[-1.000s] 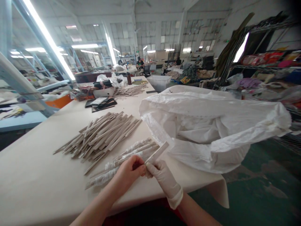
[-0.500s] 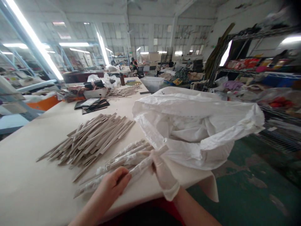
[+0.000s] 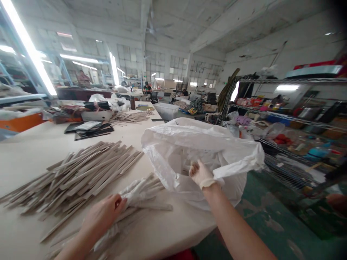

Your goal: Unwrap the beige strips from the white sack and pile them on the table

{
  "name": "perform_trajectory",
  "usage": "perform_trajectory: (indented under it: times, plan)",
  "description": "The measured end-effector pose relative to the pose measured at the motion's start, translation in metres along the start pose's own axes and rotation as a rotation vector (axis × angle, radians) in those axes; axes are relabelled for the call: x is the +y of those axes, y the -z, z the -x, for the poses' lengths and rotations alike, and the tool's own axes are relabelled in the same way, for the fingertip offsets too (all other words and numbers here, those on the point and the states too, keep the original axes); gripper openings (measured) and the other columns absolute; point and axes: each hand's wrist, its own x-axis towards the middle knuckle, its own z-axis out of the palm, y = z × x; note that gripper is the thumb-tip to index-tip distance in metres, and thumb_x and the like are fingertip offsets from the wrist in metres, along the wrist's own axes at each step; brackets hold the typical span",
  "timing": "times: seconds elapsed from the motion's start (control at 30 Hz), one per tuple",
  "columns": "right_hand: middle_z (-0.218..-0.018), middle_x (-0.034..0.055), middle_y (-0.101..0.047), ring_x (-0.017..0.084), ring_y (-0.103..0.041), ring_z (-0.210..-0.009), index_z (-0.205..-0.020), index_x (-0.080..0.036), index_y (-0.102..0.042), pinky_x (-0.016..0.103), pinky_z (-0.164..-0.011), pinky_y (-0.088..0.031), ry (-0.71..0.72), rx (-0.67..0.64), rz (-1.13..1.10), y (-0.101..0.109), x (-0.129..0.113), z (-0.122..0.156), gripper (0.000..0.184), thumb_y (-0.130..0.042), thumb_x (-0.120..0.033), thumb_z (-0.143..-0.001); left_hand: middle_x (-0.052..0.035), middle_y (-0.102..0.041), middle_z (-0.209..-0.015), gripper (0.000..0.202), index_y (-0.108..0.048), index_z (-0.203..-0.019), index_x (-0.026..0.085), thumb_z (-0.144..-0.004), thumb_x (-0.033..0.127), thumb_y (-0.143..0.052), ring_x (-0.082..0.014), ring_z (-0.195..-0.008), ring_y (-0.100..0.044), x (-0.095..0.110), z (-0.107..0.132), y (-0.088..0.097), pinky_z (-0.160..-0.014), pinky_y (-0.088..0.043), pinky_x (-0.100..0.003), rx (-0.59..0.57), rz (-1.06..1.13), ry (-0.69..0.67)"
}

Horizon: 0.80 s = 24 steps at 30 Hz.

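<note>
My left hand (image 3: 104,216) rests, fingers curled, on a small heap of plastic-wrapped strips (image 3: 141,196) near the table's front edge. My right hand (image 3: 200,174), in a thin white glove, reaches into the mouth of a big white plastic bag (image 3: 195,144) at the table's right corner. Its fingers are curled inward and look closed, and what they hold, if anything, is hidden by the bag's folds. A large pile of bare grey-beige strips (image 3: 76,173) lies to the left on the cream table (image 3: 29,151).
Black and white folders (image 3: 89,129), another heap of strips (image 3: 130,117) and a clear bin (image 3: 166,110) sit further back. Wire shelves (image 3: 284,119) with goods stand to the right over green floor. A person sits far off at the back.
My right hand let go of the strip it shared with the left and moved up and right into the bag. The left hand dropped onto the wrapped heap. The view has tilted upward.
</note>
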Motion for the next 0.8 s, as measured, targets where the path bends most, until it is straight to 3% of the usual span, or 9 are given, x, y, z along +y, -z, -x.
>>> perform_trajectory:
  times: [0.13, 0.23, 0.33, 0.4, 0.47, 0.6, 0.7, 0.8]
  plan:
    - [-0.034, -0.0050, -0.043, 0.007, -0.036, -0.029, -0.050, -0.020, -0.037, 0.018, -0.034, -0.035, -0.081, 0.045, 0.026, 0.000, -0.010, -0.030, 0.044, -0.041, -0.048, -0.085, -0.0037, -0.063, -0.082, 0.040, -0.058, -0.083, 0.022, -0.082, 0.053, -0.033, -0.0189, -0.072, -0.058, 0.005, -0.005, 0.004, -0.064, -0.036, -0.027, 0.065, 0.001, -0.019]
    - [-0.036, -0.0052, -0.045, 0.005, -0.034, -0.028, -0.054, -0.019, -0.043, 0.017, -0.033, -0.032, -0.106, 0.036, 0.045, 0.009, -0.005, -0.030, 0.039, -0.036, -0.035, -0.088, -0.0027, -0.063, -0.083, 0.039, -0.059, -0.084, 0.023, -0.082, 0.052, -0.033, -0.0189, -0.072, -0.059, 0.000, -0.001, 0.009, -0.064, -0.037, -0.027, 0.053, 0.007, -0.022]
    - [-0.038, -0.0061, -0.045, 0.004, -0.033, -0.030, -0.057, -0.017, -0.049, 0.016, -0.034, -0.031, -0.146, -0.052, 0.071, 0.018, 0.007, -0.008, 0.027, -0.043, -0.020, -0.083, -0.0026, -0.064, -0.083, 0.036, -0.059, -0.086, 0.023, -0.083, 0.050, -0.035, -0.0184, -0.074, -0.059, 0.005, 0.005, 0.015, -0.067, -0.039, -0.027, 0.107, 0.052, -0.071]
    - [-0.041, -0.0055, -0.045, 0.004, -0.035, -0.033, -0.059, -0.015, -0.052, 0.017, -0.036, -0.032, -0.205, -0.145, 0.093, 0.020, 0.019, 0.017, 0.021, -0.049, -0.019, -0.079, -0.0030, -0.064, -0.085, 0.034, -0.059, -0.087, 0.023, -0.084, 0.048, -0.037, -0.0183, -0.077, -0.059, 0.020, 0.009, 0.020, -0.070, -0.040, -0.027, 0.144, 0.113, -0.146]
    - [-0.042, -0.0049, -0.045, 0.005, -0.037, -0.036, -0.059, -0.014, -0.055, 0.019, -0.040, -0.034, -0.283, -0.323, 0.096, 0.018, 0.033, 0.046, 0.019, -0.054, -0.024, -0.075, -0.0031, -0.064, -0.088, 0.033, -0.060, -0.088, 0.022, -0.085, 0.045, -0.037, -0.0180, -0.079, -0.058, 0.044, 0.011, 0.024, -0.073, -0.040, -0.027, 0.123, 0.207, -0.237]
    - [-0.037, -0.0065, -0.040, 0.006, -0.035, -0.036, -0.054, -0.015, -0.054, 0.021, -0.041, -0.034, -0.349, -0.713, 0.115, 0.008, 0.060, 0.092, 0.028, -0.062, -0.037, -0.068, -0.0035, -0.065, -0.089, 0.036, -0.061, -0.099, 0.020, -0.083, 0.044, -0.039, -0.0165, -0.079, -0.058, 0.099, 0.003, 0.025, -0.069, -0.042, -0.025, -0.071, 0.545, -0.305]
    - [-0.035, -0.0065, -0.039, 0.006, -0.033, -0.033, -0.054, -0.015, -0.056, 0.022, -0.040, -0.032, -0.364, -0.762, 0.206, 0.002, 0.078, 0.104, 0.032, -0.061, -0.044, -0.067, -0.0008, -0.061, -0.066, 0.034, -0.060, -0.083, 0.015, -0.082, 0.043, -0.040, -0.0122, -0.059, -0.054, 0.123, -0.006, 0.016, -0.055, -0.040, -0.021, -0.260, 0.788, -0.218]
    - [-0.037, -0.0031, -0.047, 0.009, -0.039, -0.034, -0.056, -0.016, -0.058, 0.024, -0.040, -0.033, -0.337, -0.726, 0.365, 0.001, 0.096, 0.104, 0.041, -0.060, -0.055, -0.065, 0.0025, -0.057, -0.062, 0.015, -0.056, -0.074, 0.016, -0.074, 0.030, -0.052, -0.0094, -0.055, -0.050, 0.126, -0.004, 0.006, -0.051, -0.038, -0.019, -0.174, 0.836, -0.205]
